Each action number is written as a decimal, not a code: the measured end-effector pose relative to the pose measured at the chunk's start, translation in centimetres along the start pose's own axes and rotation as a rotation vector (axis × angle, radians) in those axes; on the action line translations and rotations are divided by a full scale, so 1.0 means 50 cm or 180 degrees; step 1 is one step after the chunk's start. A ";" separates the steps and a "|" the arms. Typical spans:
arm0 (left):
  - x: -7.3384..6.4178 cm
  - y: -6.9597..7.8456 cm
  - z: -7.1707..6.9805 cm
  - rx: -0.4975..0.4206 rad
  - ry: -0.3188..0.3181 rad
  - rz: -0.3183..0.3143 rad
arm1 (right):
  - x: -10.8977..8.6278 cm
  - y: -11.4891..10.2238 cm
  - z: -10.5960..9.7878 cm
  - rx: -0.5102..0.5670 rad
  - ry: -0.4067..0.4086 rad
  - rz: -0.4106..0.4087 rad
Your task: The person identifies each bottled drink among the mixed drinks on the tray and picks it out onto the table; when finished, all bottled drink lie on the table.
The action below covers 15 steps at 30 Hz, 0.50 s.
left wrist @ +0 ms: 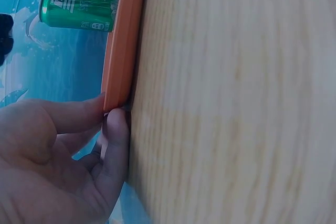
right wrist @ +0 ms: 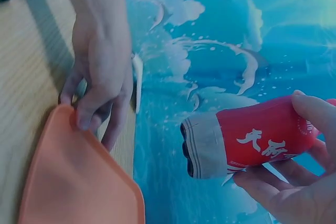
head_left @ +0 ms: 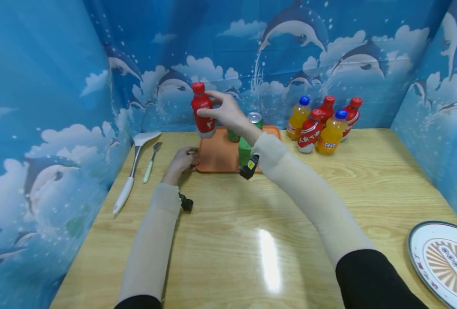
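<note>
My right hand [head_left: 229, 112] grips a red-and-white bottle with a red cap [head_left: 203, 110] and holds it in the air over the left part of an orange tray [head_left: 217, 156]. The right wrist view shows the bottle's pale base, with fingers and thumb round its upper half. At the tray's near left corner, my left hand [head_left: 183, 162] pinches the rim between thumb and fingers. On the tray stand green cans [left wrist: 81, 6] and a green box [head_left: 245, 151], partly hidden in the head view by the right hand and wrist.
Several red-capped bottles [head_left: 311, 131] and orange drink bottles [head_left: 330, 134] stand together right of the tray. To the left lie a white-handled spatula [head_left: 126, 189] and a small green-handled fork [head_left: 149, 171]. A patterned plate [head_left: 450, 262] sits at the near right. Dolphin-print cloth walls the table.
</note>
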<state>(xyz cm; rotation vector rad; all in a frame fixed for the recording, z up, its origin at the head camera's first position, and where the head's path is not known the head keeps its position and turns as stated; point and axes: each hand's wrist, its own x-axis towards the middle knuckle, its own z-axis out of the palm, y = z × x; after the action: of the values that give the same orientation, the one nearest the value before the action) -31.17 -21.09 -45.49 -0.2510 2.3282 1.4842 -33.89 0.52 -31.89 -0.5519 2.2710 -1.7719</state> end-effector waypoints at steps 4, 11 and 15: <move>-0.002 0.001 -0.001 -0.0012 -0.0005 -0.0003 | -0.009 0.003 -0.007 0.0437 -0.0225 -0.0020; 0.003 -0.001 -0.001 0.0000 0.0036 -0.0019 | -0.026 0.009 -0.034 0.1199 -0.0728 0.0137; 0.005 -0.002 -0.001 0.0007 0.0064 -0.0029 | -0.038 0.010 -0.052 0.1428 -0.0854 0.0218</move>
<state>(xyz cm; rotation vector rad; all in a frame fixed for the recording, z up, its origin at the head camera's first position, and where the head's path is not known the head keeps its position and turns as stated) -31.40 -21.14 -45.65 -0.2770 2.3412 1.4813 -33.23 3.70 -31.84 -0.5707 1.6290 -1.9527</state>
